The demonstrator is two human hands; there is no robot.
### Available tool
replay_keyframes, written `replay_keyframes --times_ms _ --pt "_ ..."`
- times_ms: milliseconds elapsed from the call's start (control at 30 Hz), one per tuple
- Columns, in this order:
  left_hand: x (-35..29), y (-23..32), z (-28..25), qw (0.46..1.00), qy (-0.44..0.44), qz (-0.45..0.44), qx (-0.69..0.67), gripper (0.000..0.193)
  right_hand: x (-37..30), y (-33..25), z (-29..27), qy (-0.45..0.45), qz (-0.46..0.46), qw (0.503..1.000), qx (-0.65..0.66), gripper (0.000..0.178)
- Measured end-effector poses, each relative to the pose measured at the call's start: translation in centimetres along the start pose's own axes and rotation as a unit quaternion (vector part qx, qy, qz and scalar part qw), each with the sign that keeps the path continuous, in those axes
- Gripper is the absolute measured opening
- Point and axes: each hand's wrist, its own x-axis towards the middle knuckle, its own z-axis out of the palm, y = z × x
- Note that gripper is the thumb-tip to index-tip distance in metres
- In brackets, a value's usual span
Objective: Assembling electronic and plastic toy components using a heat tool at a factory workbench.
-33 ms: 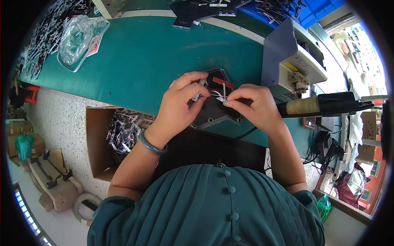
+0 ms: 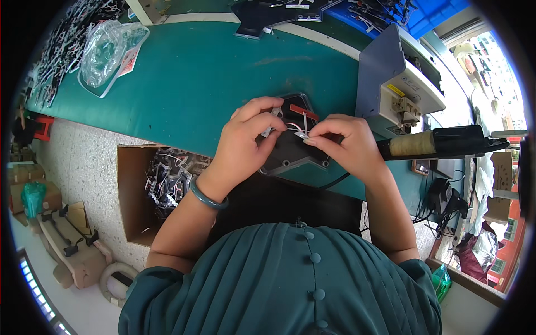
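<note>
A dark, flat plastic housing (image 2: 293, 152) with screw bosses lies at the front edge of the green table. Across it run thin pinkish-white wires (image 2: 295, 126), and a red strip (image 2: 303, 112) shows near its far end. My left hand (image 2: 245, 131) is closed over the housing's left side, thumb and forefinger pinched at the wires; part of a small light piece shows under the fingers. On the right, my right hand (image 2: 349, 142) pinches a small whitish tab (image 2: 302, 135) at the wires between thumb and forefinger. My fingers hide some of the wiring.
A grey machine (image 2: 385, 78) stands to the right, near a black tool with a tan-wrapped handle (image 2: 413, 146). A cardboard box (image 2: 131, 190) of wired parts sits below the table's left edge. Farther left lie a clear plastic bag (image 2: 106, 53) and heaped dark parts (image 2: 58, 53).
</note>
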Motion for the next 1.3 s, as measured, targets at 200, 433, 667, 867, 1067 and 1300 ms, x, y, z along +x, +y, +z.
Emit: replay_keyframes --times_ms 200,433,667,867,1067,1300 --pt "0.1 0.4 -0.2 1.0 -0.004 -0.003 0.007 0.021 -0.2 -0.1 -0.1 -0.013 0.006 1.0 0.023 0.008" --pt "0.3 0.4 -0.2 1.0 -0.015 -0.002 0.01 0.023 -0.3 -0.4 0.2 -0.007 -0.043 0.998 -0.047 0.008" --pt "0.3 0.4 0.0 1.0 -0.017 -0.003 -0.002 0.026 0.1 -3.0 1.0 -0.003 -0.164 0.948 -0.273 0.007" --pt "0.5 0.4 0.1 1.0 -0.001 0.017 -0.003 0.026 0.1 -4.1 1.8 -0.047 -0.135 0.912 -0.385 0.002" --pt "0.6 0.6 -0.3 1.0 -0.017 0.012 -0.015 0.024 -0.1 -4.4 2.8 -0.036 -0.11 0.901 -0.418 0.012" --pt "0.8 0.5 -0.5 0.998 -0.034 -0.002 -0.046 0.021 0.4 -4.1 2.2 -0.061 -0.122 0.895 -0.424 0.012"
